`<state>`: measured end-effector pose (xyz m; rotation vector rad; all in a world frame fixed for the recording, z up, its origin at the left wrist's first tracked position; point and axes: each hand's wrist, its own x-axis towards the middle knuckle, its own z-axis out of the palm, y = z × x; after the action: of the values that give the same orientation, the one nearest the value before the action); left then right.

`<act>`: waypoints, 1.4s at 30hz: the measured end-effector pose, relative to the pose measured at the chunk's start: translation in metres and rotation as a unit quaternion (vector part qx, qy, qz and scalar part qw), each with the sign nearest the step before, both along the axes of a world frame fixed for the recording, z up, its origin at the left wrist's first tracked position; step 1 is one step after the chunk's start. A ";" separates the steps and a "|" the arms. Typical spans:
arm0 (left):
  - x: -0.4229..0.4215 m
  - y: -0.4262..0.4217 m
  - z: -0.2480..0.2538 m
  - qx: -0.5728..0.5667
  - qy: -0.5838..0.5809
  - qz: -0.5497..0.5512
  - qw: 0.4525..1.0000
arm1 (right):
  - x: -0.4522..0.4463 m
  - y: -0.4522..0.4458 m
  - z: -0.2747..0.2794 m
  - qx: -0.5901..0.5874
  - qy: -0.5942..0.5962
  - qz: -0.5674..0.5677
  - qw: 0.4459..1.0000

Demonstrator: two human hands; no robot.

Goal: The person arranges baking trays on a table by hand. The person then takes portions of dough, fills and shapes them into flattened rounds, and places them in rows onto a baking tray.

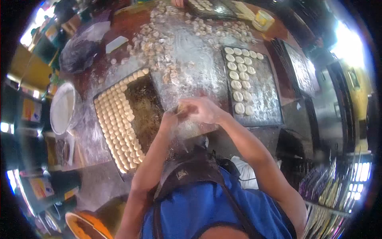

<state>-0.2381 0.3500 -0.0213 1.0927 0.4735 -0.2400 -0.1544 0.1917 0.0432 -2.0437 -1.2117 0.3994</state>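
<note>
My left hand [171,118] and my right hand [205,110] meet above the table's near edge, fingers curled together. A small pale-yellow bit [182,108] shows between them, too blurred to name. To the left lies a dark baking tray [145,107], its left part filled with rows of small rounded dough pieces [117,119]. On the right, another baking tray [264,91] carries columns of flattened pale dough rounds [238,96] along its left and far sides. Many loose dough pieces [153,44] lie scattered on the floured table [195,59] beyond my hands.
A white tub [63,108] stands at the left, near a dark plastic bag [79,53] and a white scraper-like piece [116,44]. At the far right are a yellowish bucket [263,20] and stacked trays [296,67]. Another person's hand [178,3] shows at the far edge.
</note>
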 end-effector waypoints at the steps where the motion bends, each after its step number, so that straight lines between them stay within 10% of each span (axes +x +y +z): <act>1: 0.002 0.001 0.007 -0.032 0.001 0.032 0.999 | 0.004 -0.004 0.015 -0.006 0.036 -0.035 0.999; 5: 0.002 -0.014 0.041 -0.022 -0.009 0.059 0.998 | 0.049 -0.014 -0.026 0.061 -0.108 0.067 0.990; 8: 0.016 -0.012 0.036 0.432 0.076 -0.106 0.892 | 0.065 -0.008 -0.017 -0.031 0.026 0.086 0.995; 11: 0.002 -0.005 0.004 0.285 0.036 0.089 0.954 | 0.070 -0.009 -0.028 -0.030 0.050 0.013 0.998; 15: -0.012 0.003 -0.003 0.084 0.022 0.117 0.989 | 0.061 -0.023 -0.032 -0.080 -0.225 -0.079 0.968; 18: -0.014 -0.001 0.042 0.061 -0.002 0.060 0.996 | 0.028 -0.012 -0.016 0.056 0.162 -0.031 0.985; 22: -0.024 0.007 0.052 0.075 -0.116 -0.054 0.989 | -0.015 0.007 0.002 0.072 0.329 -0.208 0.918; 25: -0.028 0.009 0.045 0.024 -0.113 -0.043 0.992 | -0.034 0.008 -0.025 -0.088 0.085 -0.272 0.955; 27: -0.014 0.018 0.027 0.268 -0.099 -0.093 0.954 | -0.057 0.012 -0.022 -0.027 0.012 -0.273 0.962; 29: -0.009 0.009 0.018 0.166 -0.114 -0.039 0.979 | -0.064 0.012 -0.029 0.132 -0.044 -0.224 0.964; 32: -0.020 -0.032 0.023 0.481 -0.261 -0.095 0.831 | -0.031 -0.014 -0.043 -0.021 0.042 -0.274 0.961; 35: -0.008 -0.040 0.005 0.659 -0.175 -0.260 0.684 | -0.018 -0.031 -0.055 -0.100 0.118 -0.286 0.946; 38: 0.005 -0.023 -0.019 0.552 -0.192 -0.186 0.790 | -0.009 -0.047 -0.066 0.064 0.393 -0.217 0.892; 40: 0.009 -0.027 -0.009 0.490 -0.132 -0.123 0.853 | -0.002 -0.054 -0.077 -0.005 0.021 -0.155 0.988; 42: 0.005 -0.051 -0.032 0.528 -0.135 -0.096 0.833 | 0.006 -0.062 -0.105 -0.024 0.034 -0.125 0.991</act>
<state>-0.2329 0.2995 -0.0536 2.2375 0.2122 0.0355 -0.1479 0.1299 -0.0617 -2.1723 -0.8994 0.3773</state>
